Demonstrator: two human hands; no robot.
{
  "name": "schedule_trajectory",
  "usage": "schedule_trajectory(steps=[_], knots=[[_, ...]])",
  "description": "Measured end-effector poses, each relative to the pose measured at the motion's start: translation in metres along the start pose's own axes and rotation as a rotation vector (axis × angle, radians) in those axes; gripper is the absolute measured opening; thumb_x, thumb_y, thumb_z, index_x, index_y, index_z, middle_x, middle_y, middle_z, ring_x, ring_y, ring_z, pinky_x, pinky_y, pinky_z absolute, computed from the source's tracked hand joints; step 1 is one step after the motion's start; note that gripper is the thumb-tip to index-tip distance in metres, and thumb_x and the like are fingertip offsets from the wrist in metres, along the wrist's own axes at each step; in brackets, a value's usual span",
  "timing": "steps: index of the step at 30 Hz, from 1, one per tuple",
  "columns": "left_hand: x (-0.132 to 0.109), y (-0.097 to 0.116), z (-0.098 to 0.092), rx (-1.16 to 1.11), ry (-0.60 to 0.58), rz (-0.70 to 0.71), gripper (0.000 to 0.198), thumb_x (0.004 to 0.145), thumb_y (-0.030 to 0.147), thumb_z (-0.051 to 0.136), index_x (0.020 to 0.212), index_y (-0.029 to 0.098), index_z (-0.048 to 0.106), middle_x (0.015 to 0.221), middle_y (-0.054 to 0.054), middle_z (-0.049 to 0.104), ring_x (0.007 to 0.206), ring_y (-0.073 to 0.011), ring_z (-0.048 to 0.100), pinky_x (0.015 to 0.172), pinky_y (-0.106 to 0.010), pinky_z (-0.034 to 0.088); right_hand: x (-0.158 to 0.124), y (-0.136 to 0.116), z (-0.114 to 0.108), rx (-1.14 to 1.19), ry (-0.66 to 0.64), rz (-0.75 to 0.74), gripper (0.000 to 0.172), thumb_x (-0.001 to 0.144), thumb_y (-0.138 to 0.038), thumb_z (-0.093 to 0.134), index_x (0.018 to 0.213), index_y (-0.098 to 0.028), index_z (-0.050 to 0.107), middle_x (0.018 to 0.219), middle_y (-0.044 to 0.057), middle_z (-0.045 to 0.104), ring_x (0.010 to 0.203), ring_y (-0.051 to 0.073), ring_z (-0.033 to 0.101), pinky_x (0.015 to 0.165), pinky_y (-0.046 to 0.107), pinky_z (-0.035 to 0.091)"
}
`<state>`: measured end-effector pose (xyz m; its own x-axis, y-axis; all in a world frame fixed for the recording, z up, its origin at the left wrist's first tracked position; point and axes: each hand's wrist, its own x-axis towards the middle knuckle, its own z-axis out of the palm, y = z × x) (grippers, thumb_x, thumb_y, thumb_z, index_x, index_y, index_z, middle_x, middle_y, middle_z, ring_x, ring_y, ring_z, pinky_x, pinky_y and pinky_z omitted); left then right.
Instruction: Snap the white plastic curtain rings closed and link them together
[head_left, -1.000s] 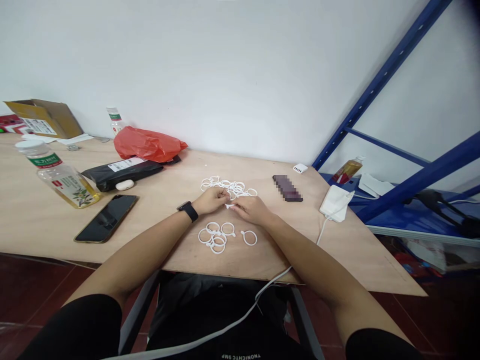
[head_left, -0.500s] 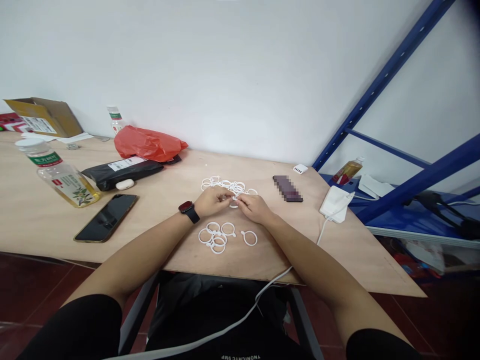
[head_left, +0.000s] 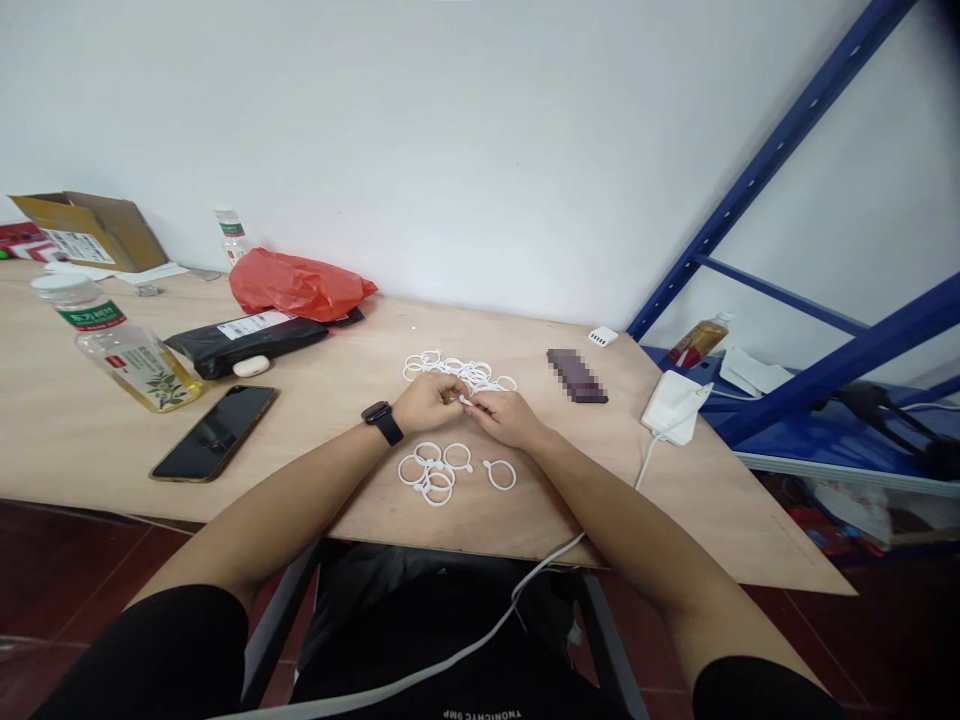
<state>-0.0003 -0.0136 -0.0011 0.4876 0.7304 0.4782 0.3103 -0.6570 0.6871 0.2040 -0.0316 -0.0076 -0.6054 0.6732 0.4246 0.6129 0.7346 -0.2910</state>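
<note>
My left hand [head_left: 429, 402] and my right hand [head_left: 507, 416] meet over the table, fingertips pinched together. Between them is a small white ring [head_left: 465, 400], mostly covered by the fingers; both hands grip it. Just beyond the hands lies a pile of white rings [head_left: 475, 373], partly hidden behind them. Closer to me, several white rings with small round tabs [head_left: 436, 488] lie in an overlapping cluster. One single white ring [head_left: 514, 478] rests apart, to the right of that cluster.
On the left are a phone [head_left: 215, 434], a bottle [head_left: 139, 365], an earphone case [head_left: 251, 367], a black package [head_left: 247, 345] and a red bag [head_left: 300, 283]. To the right lie a blurred dark device [head_left: 576, 377], a white charger [head_left: 673, 407] and its cable [head_left: 480, 640].
The fingers have shifted slightly, and the small white piece between them now sits tilted. The loose rings on the table stay where they were.
</note>
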Motion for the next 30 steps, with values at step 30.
schedule_trajectory(steps=[30], knots=[[-0.003, -0.004, 0.000, 0.168, -0.503, 0.125, 0.008, 0.068, 0.015, 0.067, 0.075, 0.017, 0.071, 0.078, -0.002, 0.067, 0.070, -0.0129, 0.060, 0.067, -0.023, 0.046, 0.001, 0.016, -0.001, -0.016, 0.231, 0.357, 0.019, 0.090, -0.029, 0.060, 0.104, -0.023, 0.072, 0.083, 0.002, 0.075, 0.073, 0.017, 0.068, 0.071, 0.027, 0.048]])
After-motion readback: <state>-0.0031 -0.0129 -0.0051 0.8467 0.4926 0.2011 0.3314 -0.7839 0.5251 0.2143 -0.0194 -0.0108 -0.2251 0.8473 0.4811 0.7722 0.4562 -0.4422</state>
